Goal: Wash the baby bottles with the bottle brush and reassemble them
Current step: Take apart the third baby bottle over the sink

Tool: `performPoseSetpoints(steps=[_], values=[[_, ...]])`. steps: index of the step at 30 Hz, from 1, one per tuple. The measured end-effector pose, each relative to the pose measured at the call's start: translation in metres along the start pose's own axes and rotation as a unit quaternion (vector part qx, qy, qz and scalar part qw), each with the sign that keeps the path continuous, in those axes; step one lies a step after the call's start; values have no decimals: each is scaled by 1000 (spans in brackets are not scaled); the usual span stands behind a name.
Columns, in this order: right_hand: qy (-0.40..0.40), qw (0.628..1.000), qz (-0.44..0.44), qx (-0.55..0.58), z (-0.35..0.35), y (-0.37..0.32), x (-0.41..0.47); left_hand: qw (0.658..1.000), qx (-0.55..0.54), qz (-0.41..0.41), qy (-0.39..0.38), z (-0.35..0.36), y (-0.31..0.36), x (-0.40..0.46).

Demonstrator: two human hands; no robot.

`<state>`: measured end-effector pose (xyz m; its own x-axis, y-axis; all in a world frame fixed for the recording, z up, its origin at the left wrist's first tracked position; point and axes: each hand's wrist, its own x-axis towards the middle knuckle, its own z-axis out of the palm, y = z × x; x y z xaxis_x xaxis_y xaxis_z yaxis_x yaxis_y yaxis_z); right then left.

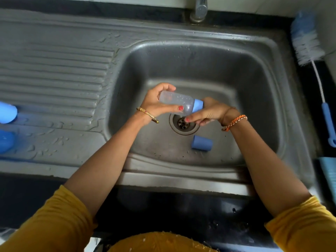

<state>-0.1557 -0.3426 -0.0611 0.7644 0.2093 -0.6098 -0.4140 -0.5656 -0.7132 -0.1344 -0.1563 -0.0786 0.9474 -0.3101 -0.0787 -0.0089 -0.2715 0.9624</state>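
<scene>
My left hand (154,102) grips a clear baby bottle (177,101) sideways over the sink basin (254,84). A blue collar ring (198,105) sits on the bottle's neck, pointing right. My right hand (211,112) curls around that collar end, fingers over the drain (183,123); what lies under its palm is hidden. A blue cap (201,143) lies on its side on the basin floor, near the drain. The bottle brush (309,51), with white and blue bristles and a blue handle, lies on the dark counter at the right.
The ribbed steel drainboard (54,73) fills the left side, wet with drops. Two blue bottle parts (7,113) sit at its left edge. The tap (200,10) stands behind the basin. A light blue item (328,171) shows at the right edge.
</scene>
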Motion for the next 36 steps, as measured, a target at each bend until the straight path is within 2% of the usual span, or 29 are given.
performPoseSetpoints(steps=[2,8,21,22,23,24,25,26,27,28,29,30,32,33,34,36], values=[[24,1000,-11,2,1,-8,-5,999,-32,11,33,3,7,-5],[178,970,-64,-153,14,-21,-8,988,-62,-43,133,6,20,-7],[210,946,-80,-236,23,-27,-12,965,-79,-208,140,-1,25,1],[214,935,-87,-270,22,-27,-12,959,-78,-235,139,-2,25,1],[226,908,-106,-335,23,-26,-12,949,-77,-281,122,-3,22,1],[262,852,-144,-429,23,-23,-10,933,-79,-341,79,-3,21,-1],[310,768,-182,-530,23,-20,-5,915,-90,-393,23,-4,19,-2],[342,723,-194,-567,25,-22,-5,901,-100,-422,-20,-5,18,-2],[365,703,-217,-571,26,-22,-5,895,-102,-432,-34,-6,15,-3],[378,702,-236,-556,26,-19,-4,895,-101,-434,-25,-6,14,-4],[360,734,-233,-527,24,-16,-2,899,-104,-425,0,-7,15,-2],[336,783,-210,-479,23,-16,-4,907,-107,-407,38,-6,16,-1],[231,894,-140,-357,22,-16,-7,919,-96,-363,119,-4,15,1],[187,933,-123,-281,20,-15,-7,928,-80,-332,149,-5,13,2],[141,961,-111,-212,18,-16,-7,941,-61,-288,166,-5,9,3],[56,990,-84,-96,15,-17,-8,968,-16,-182,172,-3,7,2]])
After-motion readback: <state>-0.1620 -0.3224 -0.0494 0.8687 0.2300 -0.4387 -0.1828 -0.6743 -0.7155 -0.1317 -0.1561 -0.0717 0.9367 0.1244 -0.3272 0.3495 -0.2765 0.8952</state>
